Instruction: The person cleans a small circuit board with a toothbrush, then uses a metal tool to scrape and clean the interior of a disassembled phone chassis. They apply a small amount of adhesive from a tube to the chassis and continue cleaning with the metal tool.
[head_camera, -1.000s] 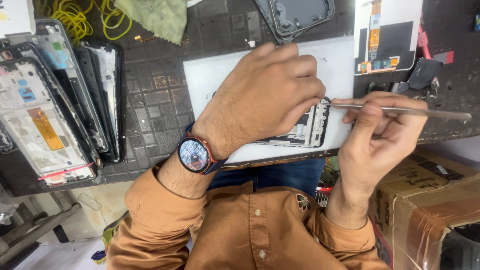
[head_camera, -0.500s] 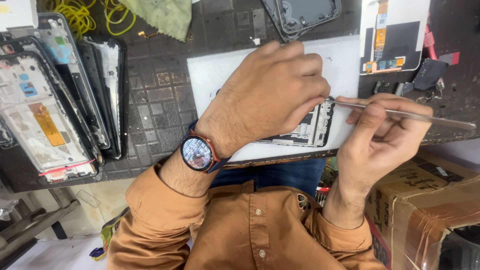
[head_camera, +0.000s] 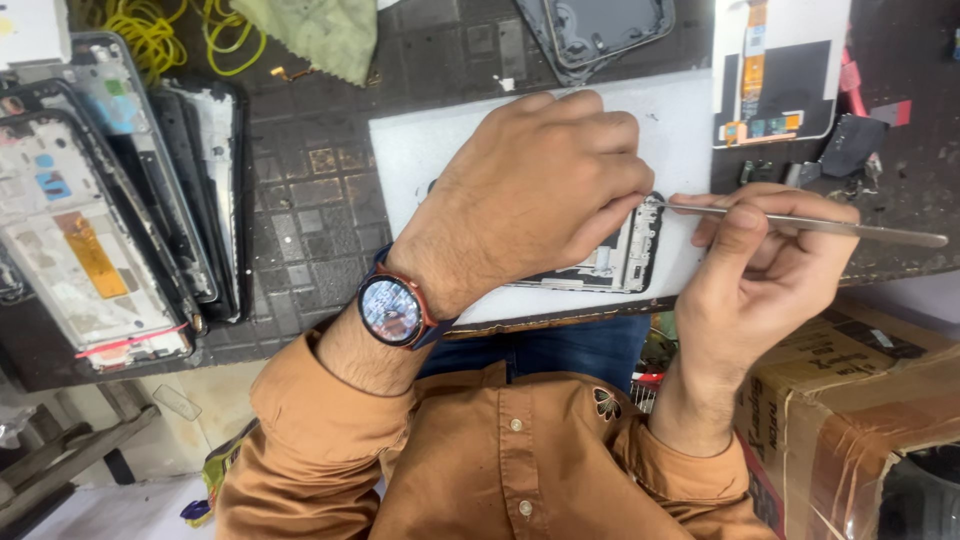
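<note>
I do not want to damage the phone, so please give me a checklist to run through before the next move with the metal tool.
1. Left hand holds the opened phone down: ok.
2. Right hand pinches the metal tool: ok.
3. Tool tip sits at the phone's edge: ok.
4. Phone lies on the white mat: ok.
5. Parts hidden under the left hand are sound: cannot tell.

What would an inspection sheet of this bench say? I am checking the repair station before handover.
Surface: dark tiled bench with a white mat.
Job's things: opened phone on the mat; metal tweezers.
Clutter: stack of phone frames, green cloth, screen panel.
Grippers: left hand presses on the phone; right hand holds the tweezers at its edge.
Cables: yellow wire coiled at the back.
Surroundings: cardboard box at the right.
</note>
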